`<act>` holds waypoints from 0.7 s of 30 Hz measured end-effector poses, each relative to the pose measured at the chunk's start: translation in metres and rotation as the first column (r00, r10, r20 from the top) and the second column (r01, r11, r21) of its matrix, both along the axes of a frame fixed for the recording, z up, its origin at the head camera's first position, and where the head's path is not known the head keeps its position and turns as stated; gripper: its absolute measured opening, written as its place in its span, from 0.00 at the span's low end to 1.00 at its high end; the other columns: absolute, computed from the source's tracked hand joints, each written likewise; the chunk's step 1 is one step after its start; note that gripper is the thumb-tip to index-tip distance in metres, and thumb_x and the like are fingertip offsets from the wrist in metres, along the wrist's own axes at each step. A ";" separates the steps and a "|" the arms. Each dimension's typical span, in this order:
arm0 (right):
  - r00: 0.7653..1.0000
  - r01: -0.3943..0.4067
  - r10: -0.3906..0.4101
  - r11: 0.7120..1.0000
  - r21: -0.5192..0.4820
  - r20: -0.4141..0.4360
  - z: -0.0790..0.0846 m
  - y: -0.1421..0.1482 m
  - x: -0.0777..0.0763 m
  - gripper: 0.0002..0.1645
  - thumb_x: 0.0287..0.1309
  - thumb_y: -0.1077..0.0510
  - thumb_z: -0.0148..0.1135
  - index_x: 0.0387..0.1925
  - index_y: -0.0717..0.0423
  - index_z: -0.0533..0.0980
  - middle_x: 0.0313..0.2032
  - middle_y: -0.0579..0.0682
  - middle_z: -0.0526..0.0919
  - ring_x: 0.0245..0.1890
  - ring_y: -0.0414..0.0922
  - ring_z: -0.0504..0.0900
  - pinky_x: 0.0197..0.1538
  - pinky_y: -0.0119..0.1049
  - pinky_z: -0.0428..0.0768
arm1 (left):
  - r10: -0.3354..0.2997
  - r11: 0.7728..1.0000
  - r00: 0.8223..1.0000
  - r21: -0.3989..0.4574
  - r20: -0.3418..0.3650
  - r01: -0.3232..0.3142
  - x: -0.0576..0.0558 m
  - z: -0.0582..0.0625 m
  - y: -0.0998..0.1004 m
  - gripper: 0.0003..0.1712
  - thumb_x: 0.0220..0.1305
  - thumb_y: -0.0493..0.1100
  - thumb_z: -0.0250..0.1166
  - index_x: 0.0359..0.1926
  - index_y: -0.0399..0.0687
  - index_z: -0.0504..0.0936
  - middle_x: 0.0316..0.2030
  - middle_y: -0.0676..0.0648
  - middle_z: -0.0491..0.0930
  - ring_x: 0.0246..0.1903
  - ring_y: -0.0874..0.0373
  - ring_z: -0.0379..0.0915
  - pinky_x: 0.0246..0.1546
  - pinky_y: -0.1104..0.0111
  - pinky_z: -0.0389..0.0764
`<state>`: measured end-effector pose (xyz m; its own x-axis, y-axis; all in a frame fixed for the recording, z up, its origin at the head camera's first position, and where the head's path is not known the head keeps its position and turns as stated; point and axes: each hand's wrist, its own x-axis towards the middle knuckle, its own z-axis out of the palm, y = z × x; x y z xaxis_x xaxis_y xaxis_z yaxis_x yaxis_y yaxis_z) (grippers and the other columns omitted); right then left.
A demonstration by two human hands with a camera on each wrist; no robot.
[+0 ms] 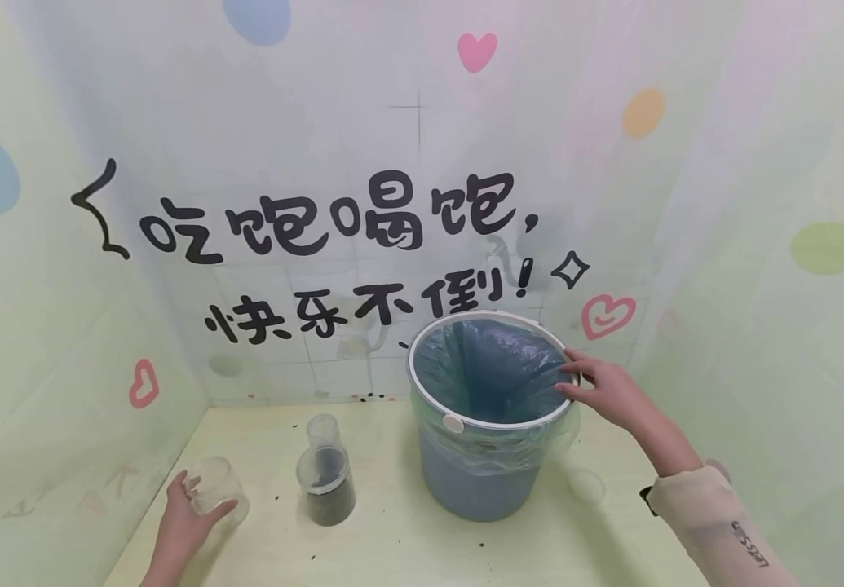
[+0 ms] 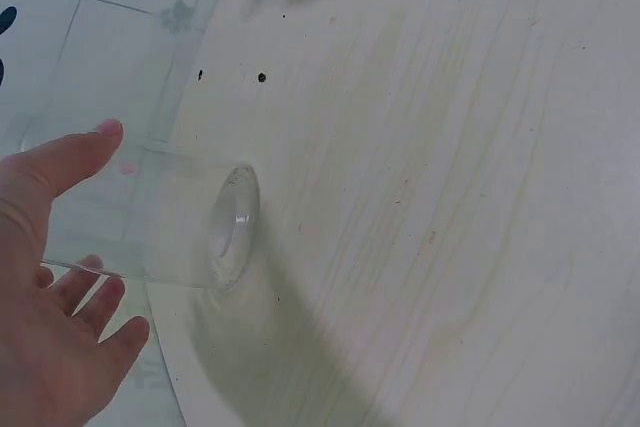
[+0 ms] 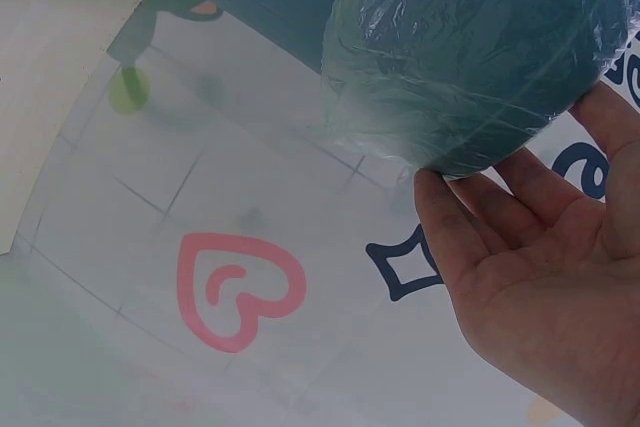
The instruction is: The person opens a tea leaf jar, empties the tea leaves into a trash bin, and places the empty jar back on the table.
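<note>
Head view shows the left hand (image 1: 181, 526) gripping a clear, colourless cylindrical container (image 1: 218, 481), thumb and fingers curled around it, at the left of the pale wood-grain table (image 1: 385, 558). The right hand (image 1: 612, 395) pinches the white rim of a round blue bin (image 1: 476, 489) lined with a translucent green plastic bag (image 1: 495, 451). Between them stands a clear cylindrical jar of dark granules (image 1: 331, 504).

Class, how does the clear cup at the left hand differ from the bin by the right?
The bin is much larger than the clear cup. The bin is blue and lined with a plastic bag; the cup is transparent and unlined. The left hand holds the cup, while the right hand touches the bin. Both look round.
</note>
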<state>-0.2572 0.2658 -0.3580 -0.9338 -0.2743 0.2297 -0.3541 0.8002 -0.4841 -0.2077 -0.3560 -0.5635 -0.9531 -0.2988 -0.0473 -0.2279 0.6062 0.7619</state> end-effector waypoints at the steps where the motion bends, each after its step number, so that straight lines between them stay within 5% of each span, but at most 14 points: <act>1: 1.000 0.000 0.000 1.000 -0.001 0.000 0.000 0.000 0.000 0.26 0.62 0.52 0.66 0.55 0.68 0.79 0.69 0.69 0.67 0.62 0.68 0.75 0.61 0.59 0.77 | 0.011 1.000 1.000 0.004 -0.022 -0.011 0.000 0.002 0.001 0.70 0.58 0.46 0.73 0.73 0.24 0.25 0.69 0.16 0.47 0.68 0.20 0.46 0.70 0.36 0.54; 9: 1.000 -0.002 0.002 1.000 0.006 -0.009 -0.001 0.001 0.000 0.26 0.62 0.52 0.66 0.54 0.67 0.80 0.68 0.68 0.68 0.61 0.67 0.76 0.61 0.59 0.77 | 0.005 1.000 0.994 -0.014 -0.106 -0.007 0.004 0.018 0.005 0.73 0.55 0.47 0.75 0.74 0.27 0.24 0.72 0.20 0.44 0.71 0.22 0.42 0.70 0.35 0.53; 21: 1.000 0.000 0.000 1.000 -0.008 -0.005 -0.001 0.000 0.000 0.26 0.62 0.53 0.66 0.54 0.68 0.79 0.68 0.69 0.68 0.61 0.67 0.75 0.61 0.59 0.78 | -0.095 0.984 0.964 -0.169 -0.249 0.053 0.009 0.032 0.006 0.67 0.55 0.52 0.75 0.75 0.26 0.38 0.70 0.17 0.48 0.67 0.18 0.46 0.64 0.30 0.55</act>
